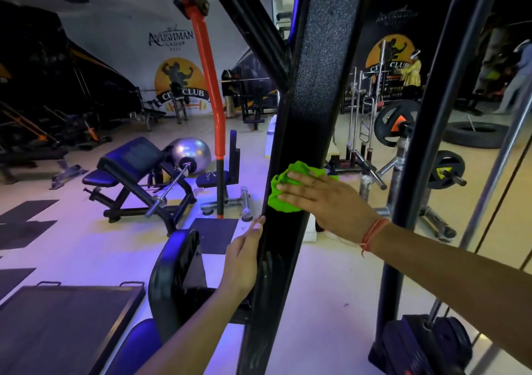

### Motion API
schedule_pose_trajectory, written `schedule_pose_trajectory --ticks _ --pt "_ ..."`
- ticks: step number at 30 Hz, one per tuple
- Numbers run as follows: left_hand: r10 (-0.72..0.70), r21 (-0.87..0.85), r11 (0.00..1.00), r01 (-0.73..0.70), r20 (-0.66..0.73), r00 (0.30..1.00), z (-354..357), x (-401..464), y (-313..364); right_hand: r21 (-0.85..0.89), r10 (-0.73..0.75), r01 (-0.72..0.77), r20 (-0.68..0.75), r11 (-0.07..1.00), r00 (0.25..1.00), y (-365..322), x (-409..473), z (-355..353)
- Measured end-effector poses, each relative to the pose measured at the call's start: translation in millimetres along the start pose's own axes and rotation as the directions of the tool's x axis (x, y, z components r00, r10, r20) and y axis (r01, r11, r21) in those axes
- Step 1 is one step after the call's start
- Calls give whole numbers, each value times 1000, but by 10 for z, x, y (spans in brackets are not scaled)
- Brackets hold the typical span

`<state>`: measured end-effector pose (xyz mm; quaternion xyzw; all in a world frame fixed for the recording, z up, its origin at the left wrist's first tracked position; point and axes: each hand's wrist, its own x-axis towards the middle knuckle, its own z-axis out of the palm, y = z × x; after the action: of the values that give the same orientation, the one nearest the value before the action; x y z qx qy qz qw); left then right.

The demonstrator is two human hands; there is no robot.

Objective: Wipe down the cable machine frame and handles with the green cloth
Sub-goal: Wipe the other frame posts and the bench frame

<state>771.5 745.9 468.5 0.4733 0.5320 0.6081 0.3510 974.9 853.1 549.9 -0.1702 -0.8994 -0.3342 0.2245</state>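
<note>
Nearest, in the lower middle of the frame, the left hand [244, 262] lies flat along the left edge of the black upright post [313, 92], its fingers [257, 223] straight and close together, steadying rather than gripping. Just above and to the right, the right hand [325, 199] presses the green cloth [283, 186] against the front face of the same post; its fingers are straight and slightly spread over the bunched cloth, holding it down by pressure, not by a pinch.

The step in hand looks like wiping this upright of the frame. To do it well, I judge the palm should keep even pressure and travel in long strokes along the post, with the cloth opened out wider (it is crumpled now, so only part of it meets the metal) and wrapped over the edges so the side faces get cleaned too. The left hand would best shift clear of the cloth's path.

Farther back, left of centre, stand a padded bench [126, 161] and a silver ball [191, 153], with an orange bar [211, 86] rising toward the upper middle. Weight plates [394, 127] sit at right.
</note>
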Motion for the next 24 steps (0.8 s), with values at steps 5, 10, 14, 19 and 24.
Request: schedule_pose_trajectory --ticks 5,10,14,19,24 --pt "-116 -40 993 115 -19 993 -34 -52 -113 27 203 -202 -135 979 970 -72 14 103" --pt "-144 -100 985 139 -41 989 18 -113 -163 48 -34 31 48 998 998 -223 -108 262" --pt "-224 -90 972 219 -49 973 2 -174 -339 106 206 -201 -36 974 978 -378 -141 381" --pt "-272 -105 959 263 -79 959 -46 -169 -524 83 -4 2 24 997 1000 -476 -224 589" --pt "-296 -110 951 288 -70 953 -145 -194 -721 107 143 -138 -41 985 989 -822 -223 785"
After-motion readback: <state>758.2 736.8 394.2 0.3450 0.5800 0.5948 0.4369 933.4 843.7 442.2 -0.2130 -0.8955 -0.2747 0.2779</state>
